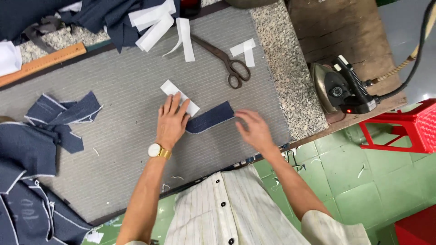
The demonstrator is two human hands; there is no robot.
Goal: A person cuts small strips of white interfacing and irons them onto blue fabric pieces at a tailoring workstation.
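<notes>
Down on the grey ribbed work mat point(136, 90), a narrow strip of dark blue denim point(210, 118) lies slightly curved, with a pale stitched edge running along its border and one end rounded. The left hand point(172, 122), wearing a gold wristwatch point(157, 150), rests flat with fingers spread, pressing on the rounded end of the strip and on a small white rectangle of interfacing point(179, 97) just above it. The right hand point(254, 129) is open and blurred, fingers loosely spread, hovering just beside the strip's other end; whether it touches the cloth cannot be told.

Farther up the mat lie old dark metal scissors point(227, 61), closed, with more white strips point(181, 36) scattered near them. Cut pieces of the same navy fabric point(59, 113) are heaped at the left edge, and a wooden ruler point(43, 61) lies beyond them. On a wooden board at the right sits an iron point(338, 88) with a black handle and a small red light. A red plastic stool point(404, 129) stands on the green tiled floor.
</notes>
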